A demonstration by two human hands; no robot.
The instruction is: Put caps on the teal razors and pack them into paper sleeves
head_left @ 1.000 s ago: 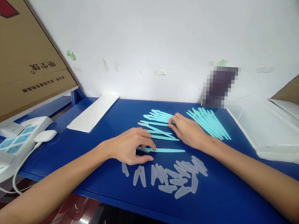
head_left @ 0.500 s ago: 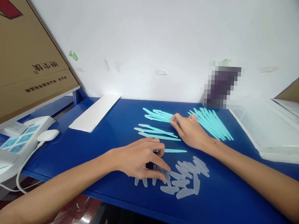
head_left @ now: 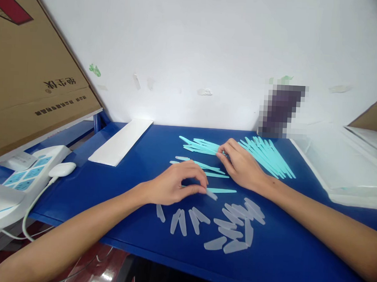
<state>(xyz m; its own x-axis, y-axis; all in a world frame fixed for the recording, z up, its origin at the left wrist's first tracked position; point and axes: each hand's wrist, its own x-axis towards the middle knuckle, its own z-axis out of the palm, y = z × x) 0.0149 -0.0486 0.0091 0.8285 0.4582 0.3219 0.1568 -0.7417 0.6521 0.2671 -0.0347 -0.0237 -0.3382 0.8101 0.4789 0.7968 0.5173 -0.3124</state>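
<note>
My left hand (head_left: pixel 176 183) pinches a small translucent white cap (head_left: pixel 211 195) just above the blue table (head_left: pixel 136 180), close to a teal plastic blade (head_left: pixel 220 190) lying in front of it. Several more translucent caps (head_left: pixel 225 225) lie scattered near the table's front edge. My right hand (head_left: pixel 242 165) rests on a loose bunch of teal blades (head_left: pixel 197 145), fingertips pressed together on them. A fanned pile of teal blades (head_left: pixel 270 156) lies to the right of that hand. Two more teal blades (head_left: pixel 203 165) lie between my hands.
A white flat strip (head_left: pixel 122 141) lies at the table's back left. A white power strip (head_left: pixel 19 174) with a plug (head_left: pixel 62 169) and a cardboard box (head_left: pixel 30 74) stand at the left. Clear plastic bags (head_left: pixel 335 165) lie at the right.
My left hand left the teal blade, dipped into the caps near the front edge, and has come back up with one cap pinched. My right hand hardly moved.
</note>
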